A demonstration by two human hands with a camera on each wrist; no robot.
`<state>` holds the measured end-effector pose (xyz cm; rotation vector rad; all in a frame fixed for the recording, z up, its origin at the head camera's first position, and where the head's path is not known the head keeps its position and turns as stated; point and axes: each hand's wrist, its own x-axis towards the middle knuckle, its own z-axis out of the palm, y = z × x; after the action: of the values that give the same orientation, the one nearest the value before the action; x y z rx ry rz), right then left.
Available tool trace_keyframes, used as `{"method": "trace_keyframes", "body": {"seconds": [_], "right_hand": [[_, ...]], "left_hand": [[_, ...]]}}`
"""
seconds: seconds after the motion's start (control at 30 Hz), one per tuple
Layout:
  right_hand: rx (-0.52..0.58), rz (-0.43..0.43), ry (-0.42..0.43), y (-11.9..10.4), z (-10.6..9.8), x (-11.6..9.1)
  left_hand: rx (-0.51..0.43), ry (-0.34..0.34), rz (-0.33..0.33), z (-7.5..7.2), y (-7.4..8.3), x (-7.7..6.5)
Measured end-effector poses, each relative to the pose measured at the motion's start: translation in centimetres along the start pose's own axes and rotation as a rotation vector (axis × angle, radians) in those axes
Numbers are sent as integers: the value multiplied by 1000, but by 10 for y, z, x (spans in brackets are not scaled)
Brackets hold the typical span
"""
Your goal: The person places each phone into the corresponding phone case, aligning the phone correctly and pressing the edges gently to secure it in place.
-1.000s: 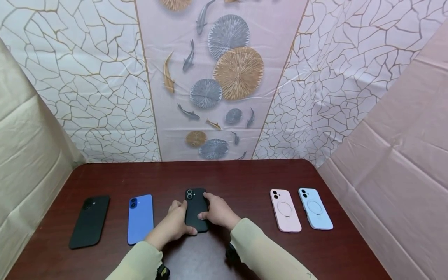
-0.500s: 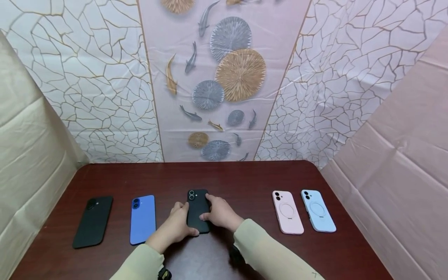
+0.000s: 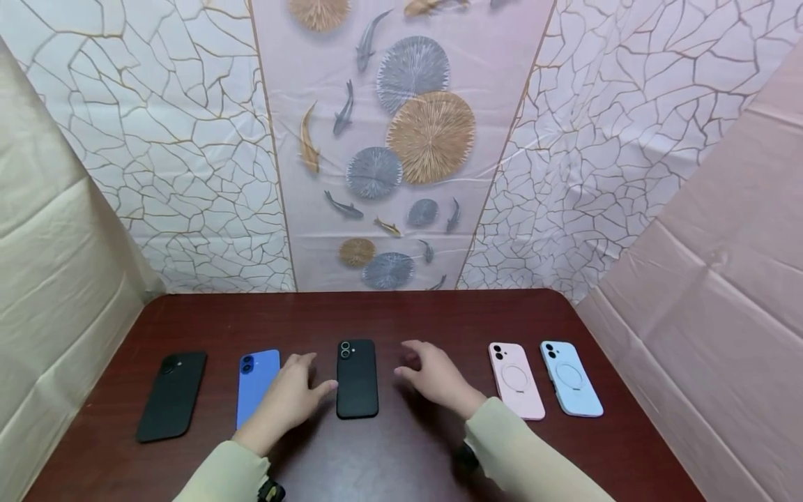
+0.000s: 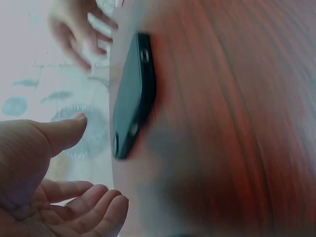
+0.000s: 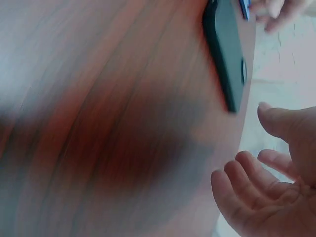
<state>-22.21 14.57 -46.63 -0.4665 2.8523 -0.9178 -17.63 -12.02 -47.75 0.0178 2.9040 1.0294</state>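
A black phone (image 3: 357, 382) with two stacked camera lenses lies back up in the middle of the table, between my two hands. My left hand (image 3: 290, 394) is just left of it, thumb toward its edge, and partly covers a blue phone (image 3: 256, 382). To the right of the black phone, a gap away, is my right hand (image 3: 437, 376) with its fingers loosely bent. In the left wrist view the black phone (image 4: 133, 94) shows its edge, apart from the left hand (image 4: 64, 182). The right wrist view shows the right hand (image 5: 276, 177) holding nothing.
Another black phone (image 3: 172, 397) lies at the far left. Toward the right side are a pink phone (image 3: 517, 381) and a light blue phone (image 3: 571, 378), each with a ring on its back. Patterned cloth (image 3: 370, 139) hangs behind the dark red table (image 3: 401, 310).
Both hands have let go of the middle black phone and moved apart, the left hand leftward over the blue phone and the right hand rightward. The phone stays lying there.
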Motion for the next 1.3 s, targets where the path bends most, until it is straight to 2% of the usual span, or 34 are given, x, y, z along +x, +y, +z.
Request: {"method": "trace_keyframes", "body": {"seconds": [0.13,0.27,0.37,0.47,0.6,0.77,1.07,1.3], "right_hand": [[-58,64,103,26,-19,-8],[-114,128,172,51,-35,-15],[-141,164,192,64,-47,-22],[-178,204,203,72,-58,-30],[-236,305,197,80,-69,-39],[-312,394,160,90,-78,-44],[-303,485,144,111,-81,-47],[-314,492,119,121,-83,-45]], "left_hand": [[10,2,-37,-14,-15,-2],[82,17,-83,-25,-30,-6],[167,56,-103,-31,-38,-10],[263,104,-92,-36,-46,-14],[355,136,-86,-40,-53,-17],[356,88,-131,-40,-58,-17],[338,16,-181,-40,-59,-17],[354,-9,-198,-40,-59,-16]]}}
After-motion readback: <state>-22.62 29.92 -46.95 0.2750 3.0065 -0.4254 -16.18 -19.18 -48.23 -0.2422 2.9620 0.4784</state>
